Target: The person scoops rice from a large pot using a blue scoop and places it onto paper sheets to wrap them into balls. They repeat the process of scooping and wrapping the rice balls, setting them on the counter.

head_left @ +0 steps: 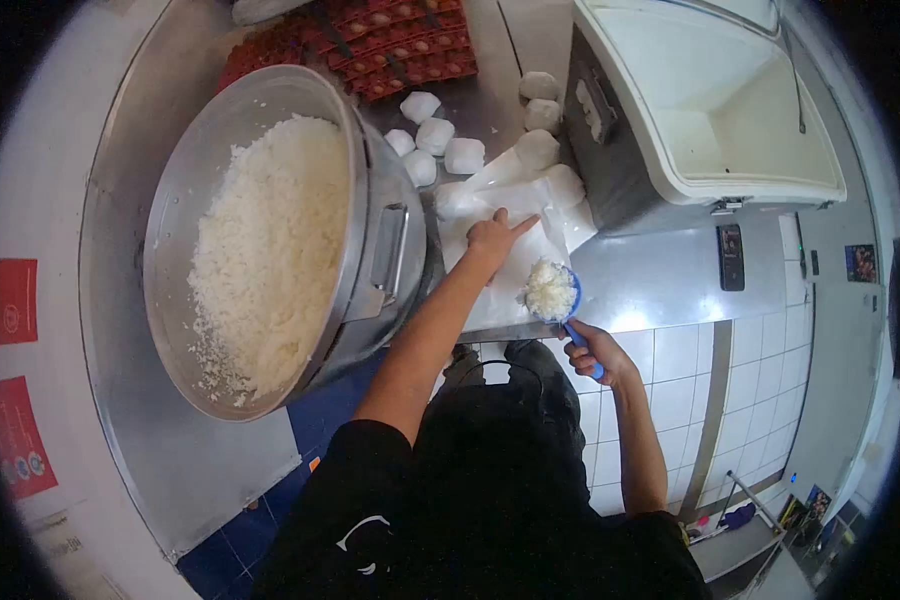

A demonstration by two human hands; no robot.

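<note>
My right hand (598,356) is wrapped round the handle of a blue rice scoop (575,333). Cooked white rice (550,289) is heaped in its bowl, over the near edge of white wrapping paper (515,262). On that paper rests my left hand (495,242), with the thumb and a finger stretched apart. Several wrapped white packets (464,156) sit beyond the paper, and more packets (537,149) are lined up by the cooler. To the left, a big metal pot (355,190) holds a large mass of rice (270,250).
A grey cooler box (660,120) with a white inside stands open at the right. Red egg trays (400,45) are stacked at the back. A dark phone (731,257) lies on the steel table (660,290) near its right end.
</note>
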